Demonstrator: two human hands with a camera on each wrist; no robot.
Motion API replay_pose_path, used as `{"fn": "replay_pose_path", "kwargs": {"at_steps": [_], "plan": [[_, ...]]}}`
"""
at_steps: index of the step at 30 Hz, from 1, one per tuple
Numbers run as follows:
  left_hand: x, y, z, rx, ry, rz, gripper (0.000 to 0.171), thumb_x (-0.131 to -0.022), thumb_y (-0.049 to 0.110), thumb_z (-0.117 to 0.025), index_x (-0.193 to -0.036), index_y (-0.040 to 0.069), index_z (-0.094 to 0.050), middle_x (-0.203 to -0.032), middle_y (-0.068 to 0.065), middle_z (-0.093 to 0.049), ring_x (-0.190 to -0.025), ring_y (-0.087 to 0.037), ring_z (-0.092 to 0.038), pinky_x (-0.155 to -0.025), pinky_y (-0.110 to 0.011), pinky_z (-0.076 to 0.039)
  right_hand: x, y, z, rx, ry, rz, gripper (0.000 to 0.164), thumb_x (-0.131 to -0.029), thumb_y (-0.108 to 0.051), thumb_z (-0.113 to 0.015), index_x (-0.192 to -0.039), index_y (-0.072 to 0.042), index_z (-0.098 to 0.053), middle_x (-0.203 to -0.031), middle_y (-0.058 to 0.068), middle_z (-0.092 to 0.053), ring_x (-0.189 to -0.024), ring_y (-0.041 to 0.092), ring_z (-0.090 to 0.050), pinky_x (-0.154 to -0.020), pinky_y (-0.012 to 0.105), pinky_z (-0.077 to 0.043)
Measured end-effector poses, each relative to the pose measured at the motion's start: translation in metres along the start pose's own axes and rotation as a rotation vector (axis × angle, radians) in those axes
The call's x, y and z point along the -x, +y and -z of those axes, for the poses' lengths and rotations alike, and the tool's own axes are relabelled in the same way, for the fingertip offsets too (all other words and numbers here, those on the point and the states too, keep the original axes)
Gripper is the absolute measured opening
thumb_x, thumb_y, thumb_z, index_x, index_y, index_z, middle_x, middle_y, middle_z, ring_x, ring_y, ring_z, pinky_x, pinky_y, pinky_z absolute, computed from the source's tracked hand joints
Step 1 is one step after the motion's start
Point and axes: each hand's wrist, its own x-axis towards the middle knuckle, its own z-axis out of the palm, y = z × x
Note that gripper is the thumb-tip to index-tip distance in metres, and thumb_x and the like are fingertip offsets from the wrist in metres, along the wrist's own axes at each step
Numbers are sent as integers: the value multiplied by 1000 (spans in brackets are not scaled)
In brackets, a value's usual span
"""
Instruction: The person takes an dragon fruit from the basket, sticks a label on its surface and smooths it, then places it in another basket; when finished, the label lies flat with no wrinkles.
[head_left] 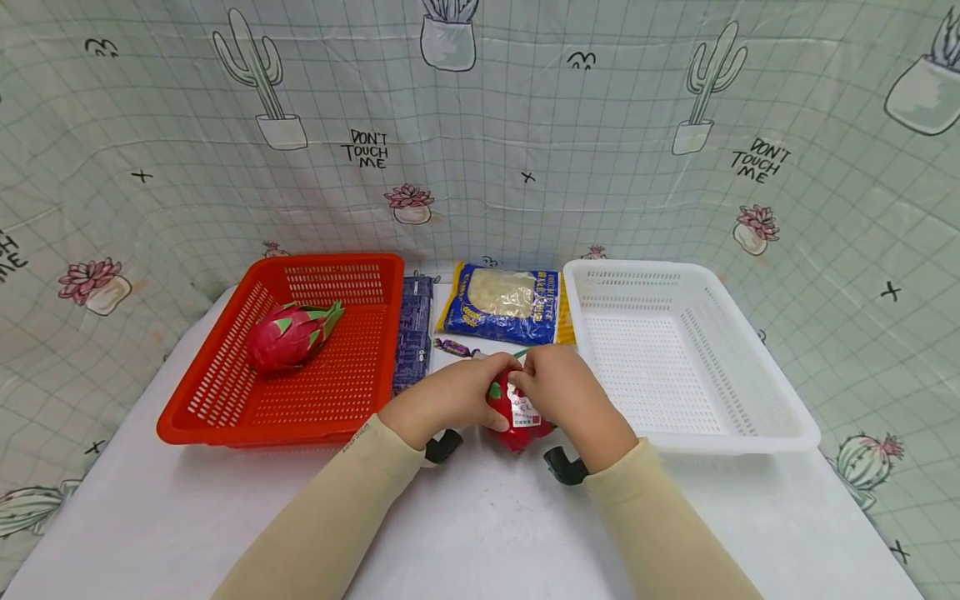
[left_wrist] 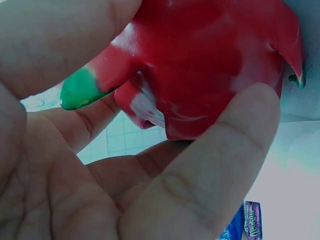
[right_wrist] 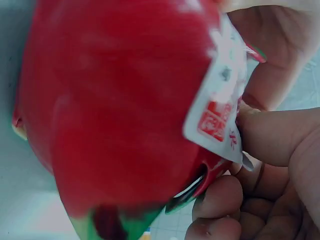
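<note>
A glossy red dragon fruit with green-tipped scales is on the white table between the two hands. My left hand grips it from the left; in the left wrist view, thumb and fingers spread round the red skin. A white label with red and dark print sits on the fruit's near side. My right hand is at the upper right of the fruit. In the right wrist view, its thumb and fingers pinch the edge of the label, which is partly lifted and creased there. The fingertips behind are partly hidden.
A red basket at left holds another dragon fruit. At right stands a white basket. Between them lie a dark blue patterned flat item, a blue-and-yellow food packet and a purple wrapped candy.
</note>
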Motion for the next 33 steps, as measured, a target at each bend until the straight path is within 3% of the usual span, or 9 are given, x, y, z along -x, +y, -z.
{"fn": "replay_pose_path", "kwargs": {"at_steps": [4,10,15,18,25,33], "plan": [[-1,0,-1,-7,2,-6,74,-84,19,-92,-148,24,-55,-139,-6,-69,-123,-25,-64,-105,-46,-59,-1,-1,-2,18,24,-19,31,-100,-30,-76,-81,-7,-69,-70,7,-62,-70,22,-58,-59,28,-49],[-2,-1,-1,-17,5,-11,75,-84,19,-92,-149,24,-55,-140,-6,-68,-124,-25,-64,-107,-47,-58,-3,-3,-5,69,48,-35,30,-100,-32,-76,-97,-2,-76,-81,10,-69,-80,26,-61,-74,35,-55],[-2,-2,-2,-19,11,-4,76,-84,20,-92,-150,24,-54,-143,-7,-67,-127,-27,-64,-108,-49,-58,-3,-6,-7,86,56,-65,32,-101,-32,-73,-100,-1,-76,-85,11,-71,-82,27,-62,-78,39,-57],[-2,-2,-3,-10,13,3,77,-84,20,-92,-150,23,-54,-143,-7,-67,-128,-27,-64,-107,-50,-58,-2,-6,-6,80,48,-64,31,-102,-32,-72,-101,-1,-75,-85,11,-71,-82,27,-62,-76,38,-57],[0,0,-2,-19,1,-13,74,-84,16,-92,-149,24,-55,-140,-7,-68,-125,-27,-64,-106,-49,-59,5,7,9,-55,-55,-9,17,-100,-21,-75,-93,-6,-74,-84,6,-69,-78,21,-61,-65,28,-54],[0,0,-1,-33,-4,-16,76,-85,15,-91,-151,24,-54,-141,-7,-68,-126,-26,-64,-107,-48,-58,3,5,6,-54,-37,-56,17,-101,-21,-74,-94,-5,-74,-83,7,-70,-76,21,-61,-63,28,-53]]}}
